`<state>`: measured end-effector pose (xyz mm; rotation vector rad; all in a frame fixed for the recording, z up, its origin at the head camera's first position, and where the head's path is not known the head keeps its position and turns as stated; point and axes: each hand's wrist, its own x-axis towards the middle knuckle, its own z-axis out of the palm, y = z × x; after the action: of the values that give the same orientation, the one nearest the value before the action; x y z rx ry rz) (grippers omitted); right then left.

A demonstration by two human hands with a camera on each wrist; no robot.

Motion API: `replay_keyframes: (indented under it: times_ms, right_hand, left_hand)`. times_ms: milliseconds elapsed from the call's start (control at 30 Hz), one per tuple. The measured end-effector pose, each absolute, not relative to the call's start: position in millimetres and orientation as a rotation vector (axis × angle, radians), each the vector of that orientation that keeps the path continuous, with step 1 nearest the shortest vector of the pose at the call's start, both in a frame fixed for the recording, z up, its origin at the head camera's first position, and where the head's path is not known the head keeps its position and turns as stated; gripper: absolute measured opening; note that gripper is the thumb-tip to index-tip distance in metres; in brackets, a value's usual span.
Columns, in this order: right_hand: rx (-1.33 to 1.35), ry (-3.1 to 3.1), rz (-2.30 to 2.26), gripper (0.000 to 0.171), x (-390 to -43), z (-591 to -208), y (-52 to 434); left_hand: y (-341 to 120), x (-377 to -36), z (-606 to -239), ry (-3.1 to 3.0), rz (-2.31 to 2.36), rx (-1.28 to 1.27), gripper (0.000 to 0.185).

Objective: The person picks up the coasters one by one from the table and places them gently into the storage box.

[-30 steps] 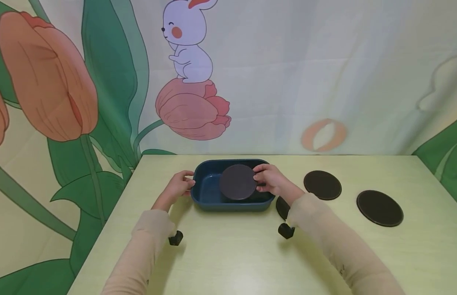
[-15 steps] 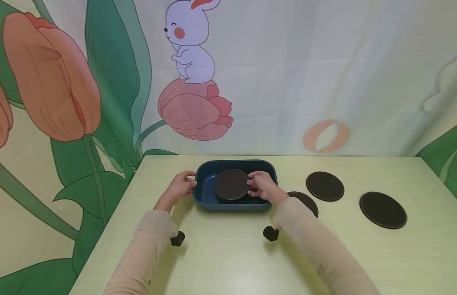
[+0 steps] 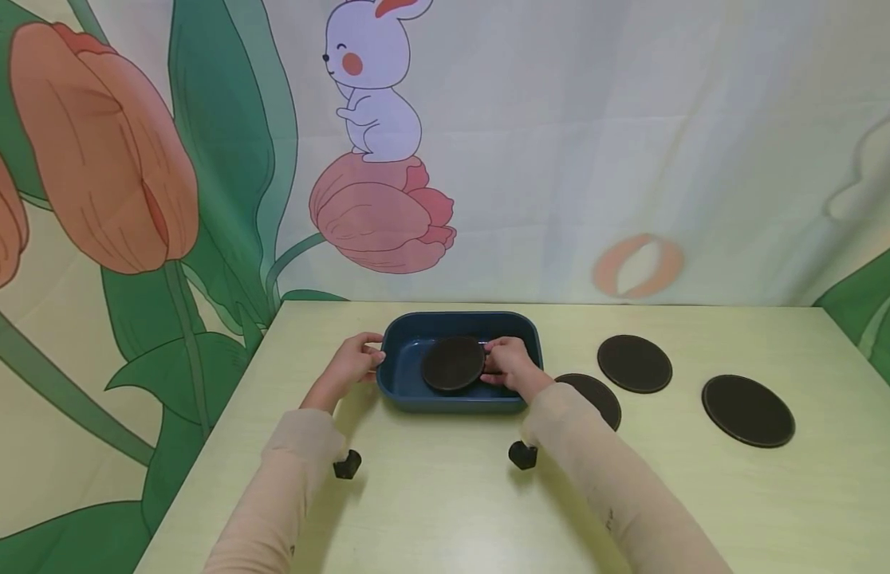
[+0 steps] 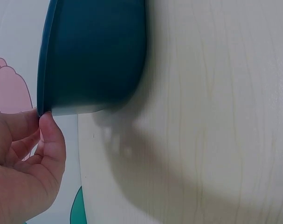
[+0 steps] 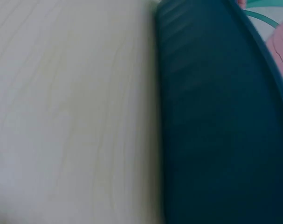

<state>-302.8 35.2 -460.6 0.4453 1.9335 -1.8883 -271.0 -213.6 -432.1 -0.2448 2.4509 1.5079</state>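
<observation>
A blue rectangular dish (image 3: 452, 405) with rounded corners stands near the table's far edge. My left hand (image 3: 350, 363) pinches its left rim; in the left wrist view the thumb and fingers of that hand (image 4: 31, 163) meet on the rim of the dish (image 4: 94, 51). Inside the dish, my right hand (image 3: 511, 365) grips a dark round coaster (image 3: 453, 363) by its right edge. The coaster lies low and slightly tilted; whether it touches the bottom I cannot tell. The right wrist view shows the dish's outer wall (image 5: 220, 116), with the right hand hidden.
Three more dark round coasters lie flat to the right: a near one (image 3: 592, 397) partly behind the right sleeve, a far one (image 3: 635, 363) and a rightmost one (image 3: 748, 410). A printed curtain (image 3: 531, 159) hangs behind the pale table (image 3: 445, 494).
The right hand has moved left and down, carrying the coaster from above the dish's right half down into it. The left hand has stayed on the rim.
</observation>
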Motion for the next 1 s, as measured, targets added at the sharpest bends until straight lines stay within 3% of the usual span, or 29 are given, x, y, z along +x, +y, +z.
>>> replay_keyframes:
  times_ms: [300,1000]
  right_hand:
    - [0.352,2.068,-1.744,0.04,-295.7,-445.2,41.7]
    - [-0.113,2.123,-1.518,0.043,-284.2,-387.3,86.5]
  left_hand:
    - [-212.9,-270.8,-432.1,2.445,1.507,-0.248,0.039]
    - [-211.2,-271.6,-429.6,2.474,1.47,-0.257,0.038]
